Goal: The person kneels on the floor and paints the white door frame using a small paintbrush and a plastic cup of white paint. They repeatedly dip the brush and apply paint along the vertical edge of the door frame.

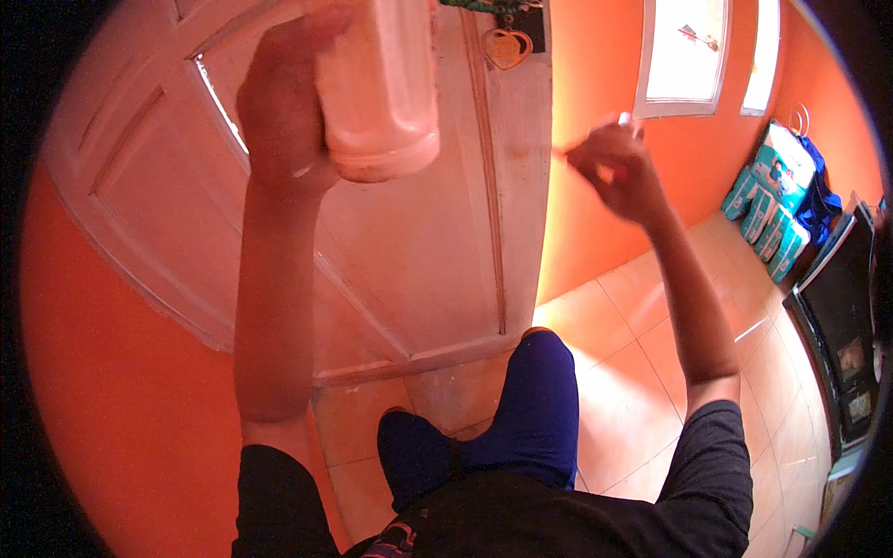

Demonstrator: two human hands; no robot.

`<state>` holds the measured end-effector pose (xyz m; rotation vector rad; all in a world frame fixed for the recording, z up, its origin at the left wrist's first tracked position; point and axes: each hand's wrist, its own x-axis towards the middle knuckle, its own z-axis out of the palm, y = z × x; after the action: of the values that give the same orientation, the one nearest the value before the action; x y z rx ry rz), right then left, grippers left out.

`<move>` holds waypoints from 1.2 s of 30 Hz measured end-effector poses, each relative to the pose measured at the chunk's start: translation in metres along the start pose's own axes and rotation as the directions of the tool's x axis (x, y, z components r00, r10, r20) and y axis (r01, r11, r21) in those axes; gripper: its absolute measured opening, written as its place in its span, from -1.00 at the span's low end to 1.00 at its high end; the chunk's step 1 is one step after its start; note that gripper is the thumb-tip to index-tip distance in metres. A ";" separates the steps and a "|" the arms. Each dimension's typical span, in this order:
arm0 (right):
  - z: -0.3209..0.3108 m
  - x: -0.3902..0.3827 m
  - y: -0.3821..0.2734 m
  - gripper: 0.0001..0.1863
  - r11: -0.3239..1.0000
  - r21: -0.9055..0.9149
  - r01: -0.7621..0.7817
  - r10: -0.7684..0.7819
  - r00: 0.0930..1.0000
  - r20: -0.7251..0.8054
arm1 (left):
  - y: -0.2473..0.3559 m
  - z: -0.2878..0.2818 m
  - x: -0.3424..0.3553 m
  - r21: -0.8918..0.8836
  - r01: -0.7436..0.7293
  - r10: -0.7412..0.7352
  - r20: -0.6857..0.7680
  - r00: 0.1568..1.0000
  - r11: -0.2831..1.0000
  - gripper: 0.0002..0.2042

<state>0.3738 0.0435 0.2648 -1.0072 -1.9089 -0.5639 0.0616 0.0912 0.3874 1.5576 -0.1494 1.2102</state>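
Note:
My left hand (pixel 279 112) is raised in front of a panelled door (pixel 419 270), its fingers wrapped round a pale, translucent plastic container (pixel 379 112) at the top of the view. My right hand (pixel 614 167) is held up to the right, beside the door's edge, with fingers curled together round something small that I cannot make out; a bit of white and a bit of red show at it. A heart-shaped ornament (pixel 507 46) hangs near the top of the door, above and between my hands.
Orange walls (pixel 595 214) surround the door, with two bright windows (pixel 684 46) at upper right. Stacked teal packs (pixel 777 177) and a blue bag (pixel 819 209) lie along the right wall, beside a black flat object (pixel 833 316). My legs (pixel 530 409) stand on a tiled floor (pixel 623 428).

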 end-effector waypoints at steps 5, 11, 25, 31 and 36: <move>-0.035 0.041 0.007 -0.88 0.954 -0.295 0.052 -0.125 0.964 -0.235 | 0.014 -0.007 0.004 -0.082 0.119 -0.108 0.121 0.987 0.990 -0.27; 0.044 -0.069 -0.011 -0.81 0.943 -0.303 0.134 -0.151 0.988 -0.032 | 0.013 -0.005 0.004 0.058 0.025 -0.032 0.130 0.991 0.998 -0.39; 0.024 0.003 -0.027 -0.73 0.911 -0.371 0.183 -0.228 0.970 -0.083 | 0.027 0.034 -0.001 -0.092 0.076 -0.076 0.006 0.997 0.993 -0.39; 0.017 0.011 -0.046 -0.66 0.886 -0.401 0.233 -0.321 0.932 -0.166 | 0.017 0.000 0.004 0.054 -0.007 -0.002 0.175 0.985 0.999 -0.39; 0.029 0.028 -0.035 -0.57 0.888 -0.414 0.201 -0.284 0.947 -0.149 | 0.012 0.015 0.010 -0.023 -0.005 0.007 0.087 0.996 1.000 -0.43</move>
<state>0.3225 0.0558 0.2738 -0.9133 -1.7817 -1.1946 0.0676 0.0789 0.4050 1.5913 -0.2243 1.1421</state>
